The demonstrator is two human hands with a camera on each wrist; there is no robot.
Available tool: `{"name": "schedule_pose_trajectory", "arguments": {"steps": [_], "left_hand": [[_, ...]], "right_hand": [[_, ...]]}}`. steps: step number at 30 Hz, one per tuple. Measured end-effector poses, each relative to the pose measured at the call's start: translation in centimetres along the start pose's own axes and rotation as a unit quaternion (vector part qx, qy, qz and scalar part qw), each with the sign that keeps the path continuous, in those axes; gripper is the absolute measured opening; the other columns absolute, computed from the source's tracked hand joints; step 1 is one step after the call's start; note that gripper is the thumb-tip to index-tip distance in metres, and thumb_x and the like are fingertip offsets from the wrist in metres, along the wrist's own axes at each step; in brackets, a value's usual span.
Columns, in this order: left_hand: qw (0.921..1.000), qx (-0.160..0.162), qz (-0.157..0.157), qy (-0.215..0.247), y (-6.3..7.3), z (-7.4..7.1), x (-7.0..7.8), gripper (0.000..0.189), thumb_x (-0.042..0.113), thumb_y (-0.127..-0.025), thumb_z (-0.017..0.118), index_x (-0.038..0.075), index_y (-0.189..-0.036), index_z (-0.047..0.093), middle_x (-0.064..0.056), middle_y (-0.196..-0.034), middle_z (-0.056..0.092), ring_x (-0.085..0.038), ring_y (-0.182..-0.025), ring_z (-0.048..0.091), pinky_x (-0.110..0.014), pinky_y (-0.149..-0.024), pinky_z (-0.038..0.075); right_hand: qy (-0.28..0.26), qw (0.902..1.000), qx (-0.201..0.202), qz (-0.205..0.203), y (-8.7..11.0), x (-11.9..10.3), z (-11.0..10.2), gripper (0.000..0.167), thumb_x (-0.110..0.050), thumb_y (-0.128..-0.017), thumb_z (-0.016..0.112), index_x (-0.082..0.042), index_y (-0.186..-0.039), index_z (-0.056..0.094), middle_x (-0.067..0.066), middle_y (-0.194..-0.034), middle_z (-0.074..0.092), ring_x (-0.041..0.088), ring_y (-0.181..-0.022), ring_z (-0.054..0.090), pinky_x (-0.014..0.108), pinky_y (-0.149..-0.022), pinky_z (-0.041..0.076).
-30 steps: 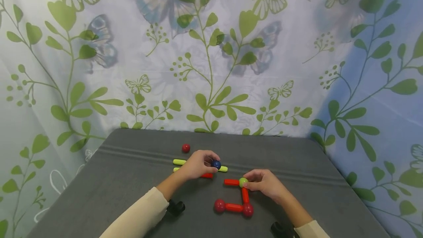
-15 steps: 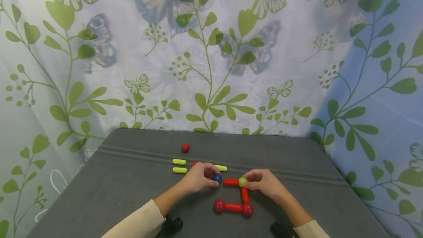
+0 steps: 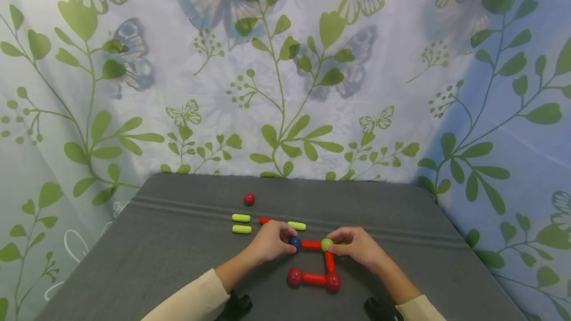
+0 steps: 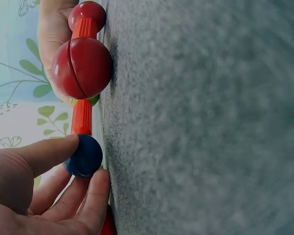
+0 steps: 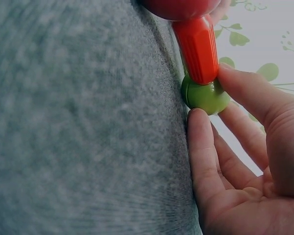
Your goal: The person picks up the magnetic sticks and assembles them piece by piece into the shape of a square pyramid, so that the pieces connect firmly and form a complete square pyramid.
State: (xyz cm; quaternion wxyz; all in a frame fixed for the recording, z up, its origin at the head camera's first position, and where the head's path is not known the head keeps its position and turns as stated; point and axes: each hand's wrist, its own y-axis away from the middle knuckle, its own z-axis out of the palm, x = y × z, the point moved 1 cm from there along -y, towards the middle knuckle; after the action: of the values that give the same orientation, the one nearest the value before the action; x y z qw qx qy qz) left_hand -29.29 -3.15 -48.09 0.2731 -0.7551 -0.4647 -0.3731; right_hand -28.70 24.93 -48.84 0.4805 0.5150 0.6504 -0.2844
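My left hand (image 3: 273,240) pinches a blue ball (image 4: 85,155) between thumb and fingers, right at the free end of a red rod (image 3: 311,244). At that rod's other end is a green ball (image 5: 205,96), pinched by my right hand (image 3: 354,246). From the green ball a second red rod (image 5: 197,49) runs toward the near side to a red ball (image 3: 333,282). A third red rod (image 3: 314,279) joins that one to another red ball (image 3: 295,276) on the left. Together the pieces form a square with its left side open, lying on the grey table.
Behind the left hand lie several yellow-green rods (image 3: 242,229) and a red rod (image 3: 265,220), partly covered by the fingers. Farther back sits a loose red ball (image 3: 249,199). A patterned curtain (image 3: 285,73) hangs behind the grey table (image 3: 178,241).
My left hand has brought the blue ball nearer from beside the yellow-green rods, then right to the red rod's end. My right hand has stayed on the green ball.
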Motion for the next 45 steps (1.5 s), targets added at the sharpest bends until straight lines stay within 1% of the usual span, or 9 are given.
{"name": "schedule_pose_trajectory", "arguments": {"steps": [7,13,19,23,27,30,32,39,45], "left_hand": [[0.9991,0.002,0.008,-0.042,-0.2,0.0,0.4,0.025,0.006,-0.078,0.088,0.01,-0.099,0.076,0.001,-0.087,0.071,-0.009,-0.078,0.061,-0.028,-0.072,0.053],[0.9968,-0.007,0.027,-0.075,0.0,-0.2,0.3,0.026,0.007,-0.079,0.088,0.01,-0.101,0.075,0.001,-0.089,0.072,-0.007,-0.078,0.062,-0.026,-0.073,0.054],[0.9953,-0.004,0.04,-0.088,0.2,-1.6,0.3,0.022,0.003,-0.082,0.084,0.006,-0.102,0.074,-0.002,-0.089,0.073,-0.008,-0.079,0.064,-0.027,-0.074,0.056],[0.9908,0.01,0.036,-0.13,0.1,-2.7,0.1,0.021,0.005,-0.085,0.081,0.008,-0.105,0.075,0.0,-0.093,0.071,-0.013,-0.085,0.065,-0.03,-0.078,0.057],[0.9846,0.007,0.046,-0.168,-0.1,-3.4,-0.2,0.019,0.008,-0.086,0.082,0.01,-0.104,0.077,0.0,-0.095,0.068,-0.016,-0.089,0.065,-0.032,-0.08,0.057],[0.9826,0.003,0.061,-0.176,-0.3,-3.7,-0.4,0.02,0.007,-0.085,0.083,0.009,-0.104,0.077,-0.001,-0.094,0.067,-0.017,-0.087,0.064,-0.032,-0.078,0.056],[0.9822,0.001,0.062,-0.177,-0.4,-3.9,-0.6,0.02,0.007,-0.084,0.083,0.009,-0.103,0.077,-0.001,-0.093,0.066,-0.017,-0.086,0.063,-0.031,-0.077,0.055],[0.9835,-0.011,0.049,-0.173,-0.9,-4.0,-1.0,0.019,0.006,-0.084,0.083,0.009,-0.102,0.078,-0.004,-0.093,0.066,-0.018,-0.085,0.062,-0.034,-0.077,0.053],[0.9823,-0.02,0.051,-0.179,-1.3,-4.0,-1.4,0.021,0.005,-0.082,0.084,0.009,-0.102,0.078,-0.001,-0.092,0.07,-0.017,-0.085,0.063,-0.035,-0.078,0.053]], "right_hand": [[0.002,1.0,0.002,-0.004,0.0,0.0,0.0,0.039,-0.022,-0.084,0.086,-0.002,-0.115,0.075,0.006,-0.102,0.076,0.017,-0.087,0.068,0.029,-0.073,0.058],[0.004,1.0,0.003,-0.005,0.2,-0.3,0.0,0.038,-0.021,-0.084,0.085,-0.001,-0.115,0.074,0.006,-0.101,0.075,0.015,-0.086,0.068,0.028,-0.073,0.058],[0.008,0.9999,0.003,-0.007,0.4,-0.4,0.2,0.038,-0.018,-0.086,0.083,0.001,-0.117,0.073,0.009,-0.103,0.075,0.016,-0.085,0.067,0.029,-0.071,0.058],[0.013,0.9999,0.005,-0.007,0.3,-0.4,0.2,0.039,-0.018,-0.087,0.083,0.0,-0.12,0.072,0.01,-0.105,0.075,0.015,-0.086,0.068,0.029,-0.071,0.059],[0.02,0.9998,-0.002,-0.009,0.4,-0.5,0.1,0.041,-0.019,-0.088,0.081,0.001,-0.122,0.072,0.012,-0.108,0.075,0.014,-0.087,0.069,0.03,-0.072,0.059],[0.018,0.9997,-0.008,-0.014,0.5,-0.6,0.1,0.041,-0.02,-0.089,0.081,0.001,-0.123,0.071,0.013,-0.11,0.075,0.015,-0.087,0.069,0.03,-0.073,0.059],[0.016,0.9997,-0.011,-0.017,0.5,-0.7,0.1,0.042,-0.02,-0.088,0.082,0.001,-0.123,0.071,0.013,-0.11,0.075,0.015,-0.087,0.069,0.03,-0.074,0.06],[0.021,0.9996,-0.013,-0.011,0.6,-0.8,0.1,0.042,-0.023,-0.088,0.082,0.0,-0.121,0.072,0.009,-0.107,0.076,0.013,-0.086,0.069,0.029,-0.073,0.059],[0.024,0.9996,-0.011,-0.012,0.6,-1.0,0.1,0.04,-0.021,-0.088,0.082,0.0,-0.121,0.072,0.011,-0.107,0.075,0.015,-0.086,0.068,0.03,-0.071,0.058]]}}
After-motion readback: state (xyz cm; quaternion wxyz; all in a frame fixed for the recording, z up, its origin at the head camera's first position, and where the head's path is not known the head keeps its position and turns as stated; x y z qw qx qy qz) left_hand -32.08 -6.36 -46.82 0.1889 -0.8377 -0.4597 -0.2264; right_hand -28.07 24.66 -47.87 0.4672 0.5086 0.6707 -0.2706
